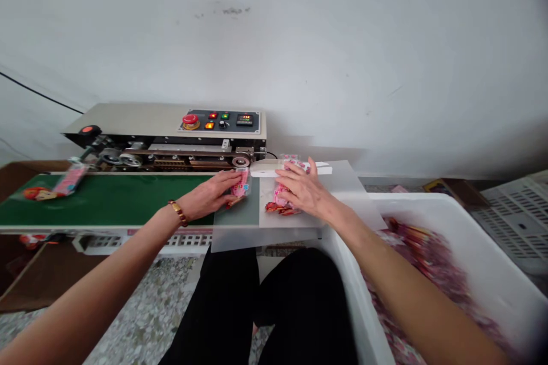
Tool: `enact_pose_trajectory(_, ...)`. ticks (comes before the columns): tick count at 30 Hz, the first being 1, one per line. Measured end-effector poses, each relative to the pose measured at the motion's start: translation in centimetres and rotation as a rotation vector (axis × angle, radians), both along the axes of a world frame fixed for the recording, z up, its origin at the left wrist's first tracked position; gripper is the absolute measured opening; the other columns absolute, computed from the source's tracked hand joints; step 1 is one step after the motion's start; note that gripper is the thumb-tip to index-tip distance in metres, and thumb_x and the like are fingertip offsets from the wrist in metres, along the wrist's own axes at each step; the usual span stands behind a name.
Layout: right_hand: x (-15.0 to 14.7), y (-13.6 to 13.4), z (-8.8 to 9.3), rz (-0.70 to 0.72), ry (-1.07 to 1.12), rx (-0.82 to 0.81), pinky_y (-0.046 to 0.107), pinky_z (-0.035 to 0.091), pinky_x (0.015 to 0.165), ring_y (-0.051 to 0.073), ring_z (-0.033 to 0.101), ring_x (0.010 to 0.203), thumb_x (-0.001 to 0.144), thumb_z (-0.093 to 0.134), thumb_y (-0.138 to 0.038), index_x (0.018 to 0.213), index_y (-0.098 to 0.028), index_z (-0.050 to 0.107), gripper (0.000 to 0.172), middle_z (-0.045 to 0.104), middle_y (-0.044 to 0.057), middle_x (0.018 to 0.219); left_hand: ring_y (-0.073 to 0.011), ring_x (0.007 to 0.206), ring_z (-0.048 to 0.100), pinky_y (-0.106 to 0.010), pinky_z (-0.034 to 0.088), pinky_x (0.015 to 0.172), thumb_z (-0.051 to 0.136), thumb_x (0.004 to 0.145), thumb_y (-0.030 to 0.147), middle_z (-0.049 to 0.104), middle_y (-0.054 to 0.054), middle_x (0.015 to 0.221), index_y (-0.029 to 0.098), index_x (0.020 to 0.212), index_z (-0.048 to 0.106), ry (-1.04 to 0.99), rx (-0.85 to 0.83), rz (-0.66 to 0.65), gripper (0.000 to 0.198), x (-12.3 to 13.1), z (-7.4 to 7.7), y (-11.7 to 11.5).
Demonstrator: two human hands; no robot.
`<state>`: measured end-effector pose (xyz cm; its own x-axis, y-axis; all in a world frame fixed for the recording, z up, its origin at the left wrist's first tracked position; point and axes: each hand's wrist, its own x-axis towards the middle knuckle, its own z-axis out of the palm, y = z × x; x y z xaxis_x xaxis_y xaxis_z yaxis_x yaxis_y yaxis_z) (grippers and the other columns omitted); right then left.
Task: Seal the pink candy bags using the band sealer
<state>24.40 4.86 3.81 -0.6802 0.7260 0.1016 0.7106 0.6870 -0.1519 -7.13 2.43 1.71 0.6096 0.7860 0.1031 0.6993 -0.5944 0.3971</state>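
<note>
My left hand (212, 194) rests fingers-down on a small pink snack packet (240, 185) at the right end of the green conveyor belt (111, 199), beside the sealer's intake wheel. My right hand (302, 189) lies flat, fingers stretched, on top of another pink and red packet (277, 204) on the translucent feed tray (299, 225). A third packet (71, 179) lies far left on the belt, next to an orange and red one (38, 194).
The band sealing machine (171, 137) with its control panel (222, 121) stands behind the belt against the white wall. A white tub (432, 205) full of packets sits at my right. White crates (518, 222) are far right. My black-trousered legs are below the tray.
</note>
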Motion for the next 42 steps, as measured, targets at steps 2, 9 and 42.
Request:
enact_pose_trajectory(2, -0.9, 0.6, 0.2, 0.039, -0.017, -0.014, 0.075, 0.005, 0.118, 0.032, 0.042, 0.144, 0.102, 0.051, -0.028, 0.125, -0.028, 0.070, 0.030, 0.061, 0.006, 0.144, -0.0270, 0.145, 0.045, -0.052, 0.030, 0.124, 0.047, 0.101, 0.049, 0.050, -0.013, 0.154, 0.021, 0.148, 0.048, 0.052, -0.013, 0.058, 0.055, -1.7, 0.5, -0.2)
enact_pose_trajectory(9, -2.9, 1.0, 1.1, 0.059, 0.045, -0.008, 0.072, 0.013, 0.118, 0.030, 0.043, 0.143, 0.103, 0.049, -0.025, 0.130, -0.027, 0.066, 0.033, 0.064, 0.006, 0.142, -0.0267, 0.122, 0.064, -0.048, 0.048, 0.111, 0.049, 0.100, 0.038, 0.070, -0.014, 0.128, 0.017, 0.122, 0.068, -0.026, 0.171, 0.174, 0.036, 0.4, 1.3, -0.2)
enact_pose_trajectory(42, 0.3, -1.5, 0.4, -0.165, 0.025, 0.139, 0.076, 0.009, 0.117, 0.036, 0.041, 0.142, 0.102, 0.054, -0.037, 0.134, -0.024, 0.063, 0.035, 0.062, 0.010, 0.143, -0.0237, 0.122, 0.064, -0.049, 0.043, 0.119, 0.047, 0.100, 0.024, 0.068, -0.011, 0.130, 0.019, 0.125, 0.062, -0.096, 0.267, 0.064, 0.029, 7.1, 0.7, -0.8)
